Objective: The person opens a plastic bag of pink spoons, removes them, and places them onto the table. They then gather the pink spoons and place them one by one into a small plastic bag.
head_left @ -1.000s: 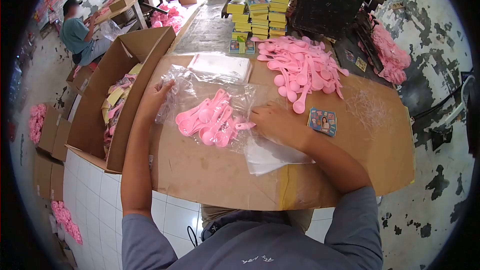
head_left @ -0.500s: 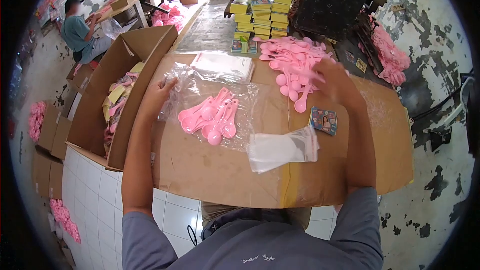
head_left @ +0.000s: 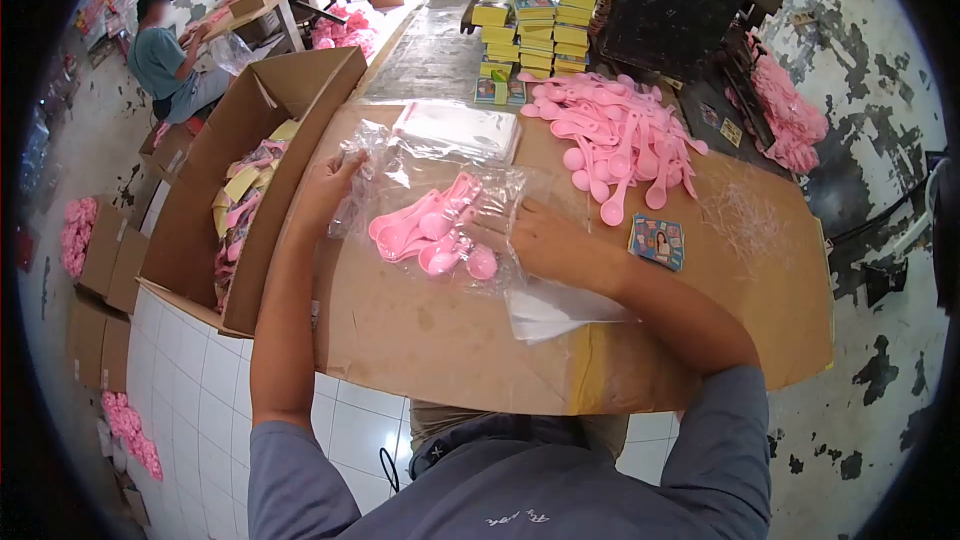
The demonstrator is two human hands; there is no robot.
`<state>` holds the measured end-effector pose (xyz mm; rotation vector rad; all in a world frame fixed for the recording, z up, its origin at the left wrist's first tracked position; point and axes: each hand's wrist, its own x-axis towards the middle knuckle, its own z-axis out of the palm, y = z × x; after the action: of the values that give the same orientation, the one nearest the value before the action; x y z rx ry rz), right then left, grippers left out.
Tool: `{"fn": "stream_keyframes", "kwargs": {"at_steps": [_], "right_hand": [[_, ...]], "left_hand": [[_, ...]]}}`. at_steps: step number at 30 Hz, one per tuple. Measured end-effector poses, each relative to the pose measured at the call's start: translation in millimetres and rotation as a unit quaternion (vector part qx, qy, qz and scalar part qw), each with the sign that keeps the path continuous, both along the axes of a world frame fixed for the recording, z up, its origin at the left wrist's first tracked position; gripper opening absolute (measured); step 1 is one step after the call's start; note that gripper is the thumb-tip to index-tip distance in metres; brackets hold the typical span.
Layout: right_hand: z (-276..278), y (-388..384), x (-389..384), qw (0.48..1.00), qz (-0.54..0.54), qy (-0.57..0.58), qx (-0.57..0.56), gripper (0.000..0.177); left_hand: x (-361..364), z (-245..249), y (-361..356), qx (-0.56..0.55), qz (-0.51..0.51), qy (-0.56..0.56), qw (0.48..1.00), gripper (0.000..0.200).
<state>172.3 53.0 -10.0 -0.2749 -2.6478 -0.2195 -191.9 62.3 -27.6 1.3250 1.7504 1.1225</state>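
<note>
My left hand [head_left: 335,183] is closed on the far left edge of a clear plastic bag [head_left: 400,162]. Inside the bag lies a bunch of pink plastic spoons [head_left: 435,222] with deep round bowls. My right hand [head_left: 555,245] reaches into the bag from its right side, fingers stretched out beside those spoons; the fingertips show only through the film. Below my right wrist is a stack of flat clear bags [head_left: 540,312], partly covered by the hand and forearm. A heap of pink spoons [head_left: 625,135] lies beyond my right hand.
An open carton [head_left: 285,175] with packed pieces stands at the left. More flat bags [head_left: 460,130] lie at the back. Printed cards [head_left: 657,242] are at the right, with stacked yellow-edged card packs [head_left: 535,30] behind. A person [head_left: 170,60] sits at the far left.
My right hand has moved left and nearer, from the spoon heap into the bag. The spoons in the bag have shifted. My left hand keeps its hold on the bag.
</note>
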Motion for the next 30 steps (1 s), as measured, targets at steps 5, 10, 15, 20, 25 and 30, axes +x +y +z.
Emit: {"fn": "stream_keyframes", "kwargs": {"at_steps": [5, 10, 15, 20, 25, 30], "right_hand": [[3, 15, 13, 0.984, -0.034, -0.173, -0.002, 0.022], [42, 15, 55, 0.98, -0.047, -0.108, -0.163, 0.016], [105, 39, 111, 0.907, -0.3, -0.108, -0.276, 0.019], [77, 37, 101, 0.955, -0.258, 0.007, -0.144, 0.026], [41, 0, 31, 0.946, -0.046, -0.256, -0.195, 0.046], [3, 3, -5, 0.989, -0.02, -0.044, -0.141, 0.054]], "left_hand": [[0, -1, 2, 0.021, -0.004, -0.02, 1.0, 0.049], [5, 5, -2, 0.02, -0.008, -0.013, 1.0, 0.045], [9, 9, -5, 0.009, -0.014, -0.022, 1.0, 0.049], [2, -1, 1, 0.029, -0.007, -0.039, 0.999, 0.043], [2, -1, 2, 0.025, -0.01, -0.031, 0.999, 0.044], [7, 2, -2, 0.03, -0.004, -0.033, 0.999, 0.045]]}}
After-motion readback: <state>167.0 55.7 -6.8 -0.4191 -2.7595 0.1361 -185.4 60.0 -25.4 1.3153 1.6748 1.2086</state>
